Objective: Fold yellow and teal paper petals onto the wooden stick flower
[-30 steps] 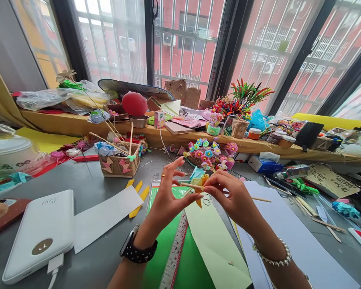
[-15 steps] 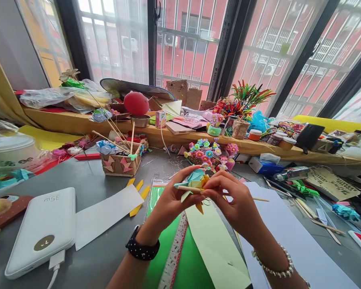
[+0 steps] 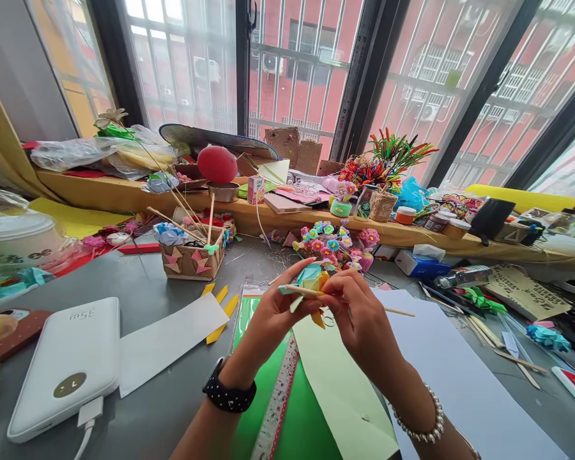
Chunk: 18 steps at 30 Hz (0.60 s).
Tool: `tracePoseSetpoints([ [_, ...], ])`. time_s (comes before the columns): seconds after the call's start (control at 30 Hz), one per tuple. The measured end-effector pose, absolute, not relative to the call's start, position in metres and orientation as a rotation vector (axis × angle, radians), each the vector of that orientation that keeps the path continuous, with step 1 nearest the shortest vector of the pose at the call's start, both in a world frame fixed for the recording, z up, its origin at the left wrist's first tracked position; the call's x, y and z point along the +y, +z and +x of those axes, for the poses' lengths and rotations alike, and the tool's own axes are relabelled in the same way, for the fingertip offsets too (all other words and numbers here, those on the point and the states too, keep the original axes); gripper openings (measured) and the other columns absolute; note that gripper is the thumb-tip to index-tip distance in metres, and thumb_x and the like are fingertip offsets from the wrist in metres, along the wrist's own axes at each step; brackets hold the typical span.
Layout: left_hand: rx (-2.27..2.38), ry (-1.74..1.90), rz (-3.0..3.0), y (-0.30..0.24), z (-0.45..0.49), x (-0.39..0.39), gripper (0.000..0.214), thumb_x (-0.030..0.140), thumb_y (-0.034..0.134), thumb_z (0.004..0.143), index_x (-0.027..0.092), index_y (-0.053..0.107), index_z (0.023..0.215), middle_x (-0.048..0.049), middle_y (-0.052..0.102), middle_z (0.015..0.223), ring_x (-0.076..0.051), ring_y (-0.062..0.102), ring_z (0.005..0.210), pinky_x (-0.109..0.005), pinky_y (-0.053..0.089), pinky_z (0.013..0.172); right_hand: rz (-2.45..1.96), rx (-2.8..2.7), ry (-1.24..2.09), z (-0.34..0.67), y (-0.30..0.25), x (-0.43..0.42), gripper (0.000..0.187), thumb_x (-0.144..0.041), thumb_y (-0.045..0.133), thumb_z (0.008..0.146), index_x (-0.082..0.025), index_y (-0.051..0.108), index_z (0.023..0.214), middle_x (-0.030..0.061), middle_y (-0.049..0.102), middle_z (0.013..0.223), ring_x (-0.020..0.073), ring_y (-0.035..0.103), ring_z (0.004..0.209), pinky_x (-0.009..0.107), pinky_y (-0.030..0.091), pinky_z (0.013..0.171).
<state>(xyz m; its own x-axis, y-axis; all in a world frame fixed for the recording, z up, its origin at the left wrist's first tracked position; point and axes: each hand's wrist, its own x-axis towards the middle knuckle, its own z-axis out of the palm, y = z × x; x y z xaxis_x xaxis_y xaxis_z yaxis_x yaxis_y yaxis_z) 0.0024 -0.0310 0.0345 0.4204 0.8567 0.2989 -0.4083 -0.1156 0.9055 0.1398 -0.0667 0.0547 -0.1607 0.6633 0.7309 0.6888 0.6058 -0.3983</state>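
Observation:
Both my hands meet above the grey table at the centre of the head view. My left hand, with a black watch on its wrist, is closed around a small folded paper flower in teal, yellow and orange. My right hand, wearing a bead bracelet, pinches a thin wooden stick that runs through the flower and sticks out to the right. Under my hands lie a green sheet, a pale green sheet and a patterned ruler.
A white power bank with a cable lies at left beside a white paper strip. A cardboard basket of sticks and a cluster of small paper flowers stand behind. White paper lies at right. The windowsill is crowded with craft supplies.
My left hand, open with spread fingers a second ago, has closed around the paper flower. Both hands have shifted slightly left and up with the stick.

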Motion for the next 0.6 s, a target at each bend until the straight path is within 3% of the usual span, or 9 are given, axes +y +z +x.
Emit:
tracePoseSetpoints([
  [0.27,0.523,1.202,1.340,0.0354,0.0030,-0.0313,0.055,0.022,0.067,0.068,0.025,0.046,0.118,-0.0050,0.053,0.124,-0.022,0.057,0.099,-0.027,0.051,0.075,-1.126,-1.799,0.258,0.1448,0.0617,-0.0666,0.008,-0.019,0.051,0.081,-0.017,0.056,0.075,0.0029,0.056,0.075,0.0144,0.054,0.070,0.024,0.044,0.055],
  [0.47,0.527,1.121,1.297,0.0364,0.0023,-0.0320,0.060,0.020,0.068,0.066,0.024,0.043,0.121,-0.0051,0.063,0.105,-0.022,0.058,0.095,-0.027,0.051,0.072,-1.039,-1.784,0.064,0.1395,0.0558,-0.0669,0.008,-0.013,0.050,0.081,-0.018,0.054,0.076,0.0026,0.053,0.075,0.0136,0.052,0.068,0.026,0.046,0.057],
  [0.6,0.512,1.081,1.295,0.0386,0.0008,-0.0323,0.057,0.018,0.069,0.065,0.024,0.046,0.117,-0.0041,0.062,0.106,-0.020,0.060,0.090,-0.025,0.050,0.071,-1.041,-1.828,-0.035,0.1377,0.0546,-0.0684,0.008,-0.013,0.048,0.082,-0.018,0.052,0.077,0.0042,0.052,0.077,0.0152,0.052,0.071,0.028,0.047,0.060],
])
